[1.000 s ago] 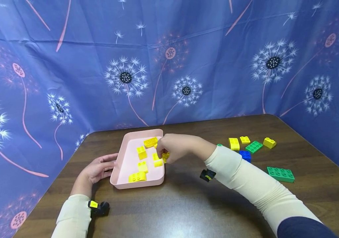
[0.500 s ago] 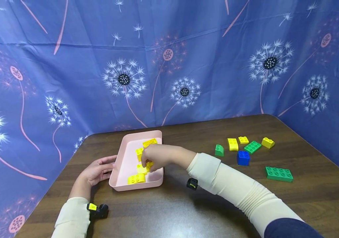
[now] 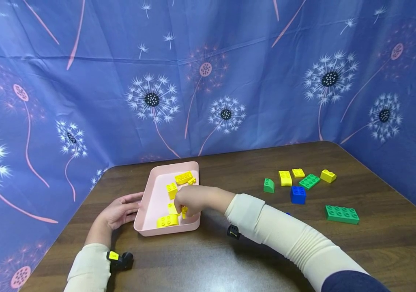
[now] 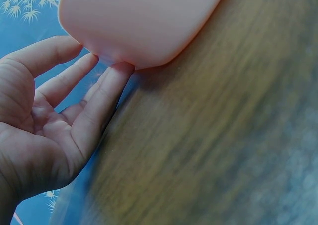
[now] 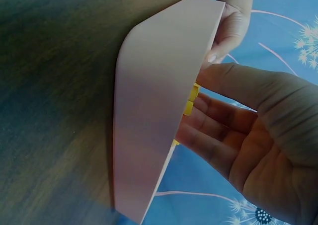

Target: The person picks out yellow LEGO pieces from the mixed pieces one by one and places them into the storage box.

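Observation:
A pink tray stands on the table with several yellow bricks in it, among them one with a curved end near its front wall. My left hand touches the tray's left wall with its fingertips, fingers nearly straight, as the left wrist view also shows. Inside the tray, low over its right front part, my right hand pinches a small yellow brick. In the right wrist view the tray's outer wall hides most of that brick and the fingertips.
Right of the tray lie loose bricks: a small green one, a blue one, a yellow curved one, a long green one and several more. Another blue piece peeks out behind the right sleeve. A blue patterned cloth hangs behind the table.
My right hand has moved left from the tray's right rim, then down into the tray, with the yellow brick in its fingers. My left hand has stayed at the tray's side.

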`<state>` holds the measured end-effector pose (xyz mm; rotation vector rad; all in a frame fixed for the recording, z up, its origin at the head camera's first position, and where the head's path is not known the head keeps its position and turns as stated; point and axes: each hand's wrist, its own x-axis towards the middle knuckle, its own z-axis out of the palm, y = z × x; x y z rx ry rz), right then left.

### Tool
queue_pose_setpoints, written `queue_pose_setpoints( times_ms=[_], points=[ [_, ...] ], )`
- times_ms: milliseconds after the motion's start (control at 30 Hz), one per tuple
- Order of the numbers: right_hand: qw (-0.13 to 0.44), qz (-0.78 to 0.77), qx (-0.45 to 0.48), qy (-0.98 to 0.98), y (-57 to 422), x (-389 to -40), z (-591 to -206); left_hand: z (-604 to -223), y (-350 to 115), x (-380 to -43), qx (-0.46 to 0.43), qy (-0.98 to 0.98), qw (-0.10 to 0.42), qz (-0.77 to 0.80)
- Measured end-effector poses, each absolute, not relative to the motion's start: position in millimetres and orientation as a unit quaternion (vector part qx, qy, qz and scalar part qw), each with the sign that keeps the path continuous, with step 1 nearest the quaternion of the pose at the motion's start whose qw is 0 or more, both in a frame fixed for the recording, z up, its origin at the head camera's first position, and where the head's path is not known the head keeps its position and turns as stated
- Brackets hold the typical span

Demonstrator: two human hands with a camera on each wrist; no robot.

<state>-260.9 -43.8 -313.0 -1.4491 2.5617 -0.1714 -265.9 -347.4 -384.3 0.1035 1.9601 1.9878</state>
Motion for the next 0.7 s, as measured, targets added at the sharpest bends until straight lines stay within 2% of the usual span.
queue_pose_setpoints(
  times_ms=[167, 700],
  points=[
    [0.107, -0.059, -0.479, 0.869, -43.9, -259.4, -316.4, -385.2, -346.9, -264.6, 0.043, 0.693, 0.173, 0.699],
    [0.085, -0.052, -0.487, 0.868, -36.9, -258.5, -312.2, -383.6, -347.0, -263.7, 0.049, 0.688, 0.178, 0.701]
  ],
)
